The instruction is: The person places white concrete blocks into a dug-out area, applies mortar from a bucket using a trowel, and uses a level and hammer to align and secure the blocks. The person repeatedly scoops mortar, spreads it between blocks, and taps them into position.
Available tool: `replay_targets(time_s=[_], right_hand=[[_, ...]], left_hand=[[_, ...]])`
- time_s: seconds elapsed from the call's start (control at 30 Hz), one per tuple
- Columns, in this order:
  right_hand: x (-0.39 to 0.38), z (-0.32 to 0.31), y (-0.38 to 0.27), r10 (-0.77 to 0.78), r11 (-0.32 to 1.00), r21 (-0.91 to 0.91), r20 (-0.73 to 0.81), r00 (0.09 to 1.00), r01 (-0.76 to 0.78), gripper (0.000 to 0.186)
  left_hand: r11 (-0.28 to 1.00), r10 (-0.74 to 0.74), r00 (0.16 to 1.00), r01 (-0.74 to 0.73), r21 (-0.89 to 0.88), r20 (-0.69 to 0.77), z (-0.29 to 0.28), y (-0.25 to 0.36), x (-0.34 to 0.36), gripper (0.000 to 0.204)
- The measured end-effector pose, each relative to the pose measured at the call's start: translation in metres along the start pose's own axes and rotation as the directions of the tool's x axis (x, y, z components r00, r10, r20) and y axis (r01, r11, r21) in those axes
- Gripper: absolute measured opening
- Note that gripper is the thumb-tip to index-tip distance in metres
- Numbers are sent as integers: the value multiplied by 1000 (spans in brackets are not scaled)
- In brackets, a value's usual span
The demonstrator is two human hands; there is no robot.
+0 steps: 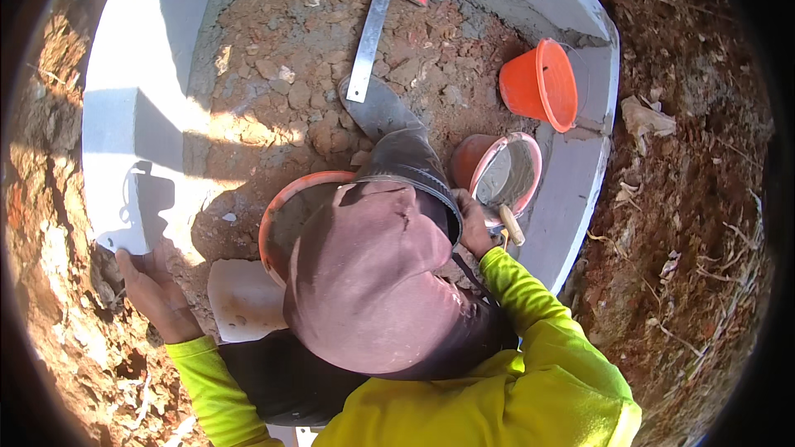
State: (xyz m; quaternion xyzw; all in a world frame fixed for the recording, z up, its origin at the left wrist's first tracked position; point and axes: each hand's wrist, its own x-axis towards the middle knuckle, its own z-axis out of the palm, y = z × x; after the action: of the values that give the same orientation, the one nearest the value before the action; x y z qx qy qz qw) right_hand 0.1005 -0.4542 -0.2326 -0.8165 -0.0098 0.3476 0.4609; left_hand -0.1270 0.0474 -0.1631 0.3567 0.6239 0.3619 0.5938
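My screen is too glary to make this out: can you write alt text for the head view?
A person's left hand is at the near end of a pale wall, the right hand beside a bucket of grey paste with a wooden handle near its rim. Ahead are a metal square and an orange bucket.

Sleeves (530,285) are yellow-green, one bucket (469,159) faded pink, another bucket (520,87) bright orange, the boot (399,153) black.

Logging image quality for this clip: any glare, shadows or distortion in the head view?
Head view: sunlight nearly whites out parts of the left wall, with hard-edged shadows beside them, one just above the left hand; the right wall looks bowed, probably by the fisheye; corners go black.
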Motion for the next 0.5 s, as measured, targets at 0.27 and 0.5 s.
replay_targets(time_s=[0.27, 0.5], right_hand=[[-84, 15, 185, 412, 793, -348, -300, 860, -501, 38], [-73, 19, 205, 515, 831, 31, -423, 745, -556, 30]], left_hand=[[997, 12, 998, -8, 71, -65, 24, 1, -14, 41], [995, 70, 993, -62, 76, -98, 25, -1, -15, 46]])
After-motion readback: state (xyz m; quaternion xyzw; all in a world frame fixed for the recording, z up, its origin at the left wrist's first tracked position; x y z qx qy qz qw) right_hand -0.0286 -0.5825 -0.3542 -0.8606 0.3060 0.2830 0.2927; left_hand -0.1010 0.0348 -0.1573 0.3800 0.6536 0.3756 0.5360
